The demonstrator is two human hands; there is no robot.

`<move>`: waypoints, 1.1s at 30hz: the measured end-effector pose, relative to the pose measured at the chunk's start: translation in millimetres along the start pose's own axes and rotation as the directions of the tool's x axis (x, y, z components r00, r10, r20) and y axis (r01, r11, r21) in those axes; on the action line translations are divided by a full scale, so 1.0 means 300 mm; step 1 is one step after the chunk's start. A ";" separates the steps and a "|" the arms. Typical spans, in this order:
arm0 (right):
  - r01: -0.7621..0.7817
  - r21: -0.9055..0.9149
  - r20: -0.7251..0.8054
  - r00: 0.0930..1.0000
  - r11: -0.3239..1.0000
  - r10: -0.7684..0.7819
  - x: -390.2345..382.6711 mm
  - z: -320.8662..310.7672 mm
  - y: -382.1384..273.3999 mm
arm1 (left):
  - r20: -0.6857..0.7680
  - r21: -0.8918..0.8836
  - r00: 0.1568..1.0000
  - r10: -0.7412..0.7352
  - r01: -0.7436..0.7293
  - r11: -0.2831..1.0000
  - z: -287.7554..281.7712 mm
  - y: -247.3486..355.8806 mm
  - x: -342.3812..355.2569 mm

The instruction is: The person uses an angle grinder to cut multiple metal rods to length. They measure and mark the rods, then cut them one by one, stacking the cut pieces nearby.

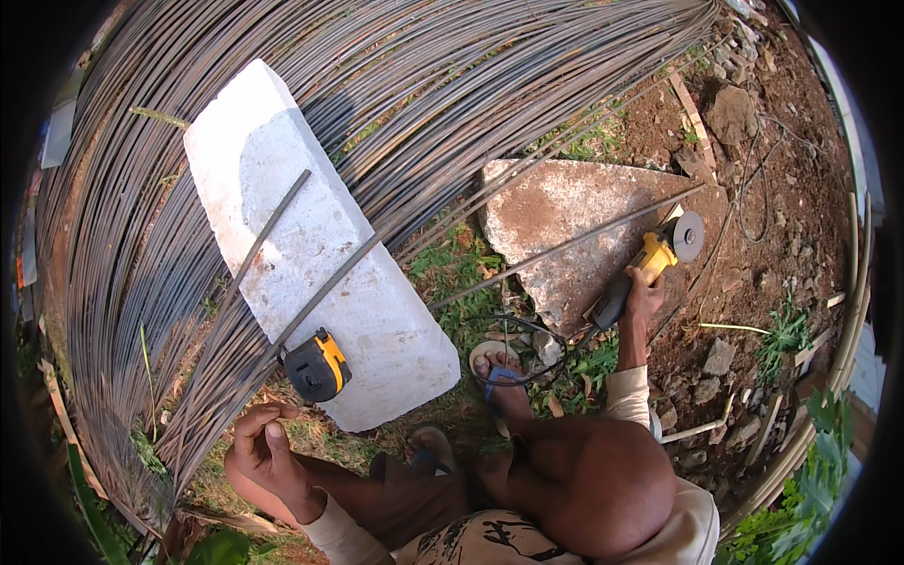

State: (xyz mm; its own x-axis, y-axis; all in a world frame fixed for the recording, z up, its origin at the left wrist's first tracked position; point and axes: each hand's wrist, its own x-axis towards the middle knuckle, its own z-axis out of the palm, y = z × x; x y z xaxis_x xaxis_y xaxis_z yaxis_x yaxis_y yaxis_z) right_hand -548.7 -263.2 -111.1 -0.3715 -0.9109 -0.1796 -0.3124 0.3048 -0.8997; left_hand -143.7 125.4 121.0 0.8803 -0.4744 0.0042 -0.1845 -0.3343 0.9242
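My right hand [643,299] is wrapped round a yellow and black angle grinder [654,256], whose grey disc [688,236] faces up at the right. The grinder is over the right edge of a rough concrete slab [556,212]. A thin steel rod [565,250] lies across that slab, close to the grinder. My left hand [273,457] is raised above my left leg, fingers loosely bent and nothing visible in them. Just beyond it, a black and yellow tape measure [317,365] rests against a long white concrete block [367,315]. Two rod ends, including one short rod [273,226], cross the block.
A large bundle of bent steel rods [443,104] sweeps behind and left of the block. The grinder's black cable [541,379] loops near my sandalled foot [497,363]. Reddish soil [753,273] with broken stones and a wooden strip [692,122] lies at the right. My knee [603,480] is close below.
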 end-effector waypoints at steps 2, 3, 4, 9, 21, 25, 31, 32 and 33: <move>0.002 0.097 0.026 1.000 0.995 -0.004 0.000 -0.011 0.013 | -0.018 0.037 1.000 -0.019 0.019 0.999 -0.011 -0.010 -0.008; -0.008 0.168 0.047 0.999 0.986 0.000 -0.001 -0.018 0.021 | -0.025 0.058 0.999 -0.028 0.029 0.998 -0.015 -0.014 -0.012; -0.010 0.093 0.027 1.000 0.996 0.007 0.004 -0.028 0.025 | -0.036 0.004 0.999 -0.029 0.029 1.000 -0.014 -0.025 -0.010; 0.016 -0.021 -0.087 0.996 1.000 -0.018 0.014 -0.048 0.047 | -0.124 0.059 0.992 -0.038 0.045 0.997 -0.012 -0.057 -0.009; -0.057 0.098 -0.001 0.998 0.994 0.057 -0.065 0.082 -0.033 | -0.217 0.274 0.968 -0.126 0.185 0.944 0.028 0.024 0.006; -0.048 0.005 -0.049 0.998 0.999 0.048 -0.102 0.121 -0.060 | -0.213 0.298 0.962 -0.170 0.229 0.926 0.018 0.043 0.017; 0.053 -0.071 -0.092 0.994 0.996 -0.060 -0.085 0.153 0.003 | -0.242 0.282 0.964 -0.114 0.183 0.942 -0.010 0.017 0.019; 0.056 -0.089 -0.096 0.993 0.994 -0.065 -0.076 0.149 0.015 | -0.246 0.288 0.963 -0.114 0.185 0.940 -0.015 0.011 0.018; 0.052 -0.130 -0.091 0.994 0.990 -0.064 -0.066 0.143 0.023 | -0.248 0.306 0.964 -0.100 0.176 0.936 -0.022 0.003 0.016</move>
State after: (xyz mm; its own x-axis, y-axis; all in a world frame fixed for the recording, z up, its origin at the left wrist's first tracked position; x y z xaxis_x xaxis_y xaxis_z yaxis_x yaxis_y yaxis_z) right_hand -506.0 -255.0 -130.8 -0.4291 -0.8993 -0.0849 -0.4419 0.2909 -0.8486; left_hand -136.8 128.1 124.5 0.9751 -0.2216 0.0067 -0.1519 -0.6457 0.7484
